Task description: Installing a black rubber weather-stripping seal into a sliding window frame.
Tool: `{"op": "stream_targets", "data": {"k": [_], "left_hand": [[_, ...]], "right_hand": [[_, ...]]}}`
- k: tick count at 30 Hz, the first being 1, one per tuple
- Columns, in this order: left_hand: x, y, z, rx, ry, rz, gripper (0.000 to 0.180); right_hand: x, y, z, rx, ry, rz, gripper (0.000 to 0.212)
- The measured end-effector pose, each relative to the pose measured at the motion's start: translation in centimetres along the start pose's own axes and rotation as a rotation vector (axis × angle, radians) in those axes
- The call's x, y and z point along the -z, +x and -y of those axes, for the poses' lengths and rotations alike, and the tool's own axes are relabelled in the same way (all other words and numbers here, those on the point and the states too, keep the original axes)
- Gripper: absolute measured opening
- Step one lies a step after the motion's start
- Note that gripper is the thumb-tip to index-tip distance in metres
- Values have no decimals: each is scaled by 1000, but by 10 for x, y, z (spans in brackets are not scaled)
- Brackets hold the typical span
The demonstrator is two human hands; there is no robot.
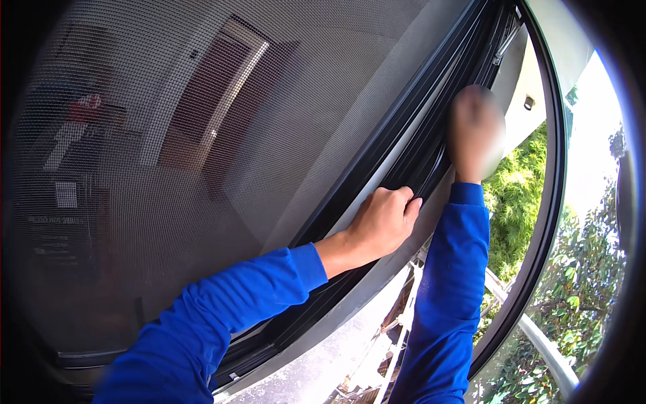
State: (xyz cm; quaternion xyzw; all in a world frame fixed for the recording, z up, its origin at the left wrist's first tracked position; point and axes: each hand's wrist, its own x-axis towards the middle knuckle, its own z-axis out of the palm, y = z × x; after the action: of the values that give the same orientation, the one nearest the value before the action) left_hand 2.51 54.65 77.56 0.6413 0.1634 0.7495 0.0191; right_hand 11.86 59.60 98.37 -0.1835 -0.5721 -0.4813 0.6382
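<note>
A dark window frame (425, 145) with several parallel black tracks runs slantwise from the upper right to the lower middle. My left hand (380, 225) is closed around an edge of it at mid-height, fingers curled and thumb lying along the outside. Higher up and further right, my right hand (474, 131) rests at the outer side of the same frame; a blur covers its fingers, so their grip does not show. Both arms wear blue sleeves. A grey mesh screen (269, 168) fills the left side, next to the frame.
At the right, a black-edged window sash (556, 168) stands swung outward. A metal stay (508, 44) is at the frame's top. Through the mesh, a room with a reddish-brown door (208, 101) is visible. Outside are green trees (518, 202) and a pale ledge far below.
</note>
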Motion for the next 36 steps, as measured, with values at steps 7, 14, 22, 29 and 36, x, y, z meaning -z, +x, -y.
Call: {"op": "stream_targets", "data": {"k": [7, 14, 22, 29, 36], "left_hand": [[1, 1, 1, 25, 22, 27, 26], [3, 1, 3, 6, 37, 1, 27], [8, -4, 10, 42, -51, -31, 40], [14, -2, 11, 241, -250, 86, 32], [7, -1, 15, 162, -171, 50, 27]], "right_hand": [[10, -5, -6, 22, 38, 81, 31], [11, 27, 7, -215, -19, 267, 55], [4, 33, 7, -233, -91, 368, 52], [-2, 48, -20, -190, -75, 385, 46], [-1, 37, -25, -135, 18, 335, 52]]}}
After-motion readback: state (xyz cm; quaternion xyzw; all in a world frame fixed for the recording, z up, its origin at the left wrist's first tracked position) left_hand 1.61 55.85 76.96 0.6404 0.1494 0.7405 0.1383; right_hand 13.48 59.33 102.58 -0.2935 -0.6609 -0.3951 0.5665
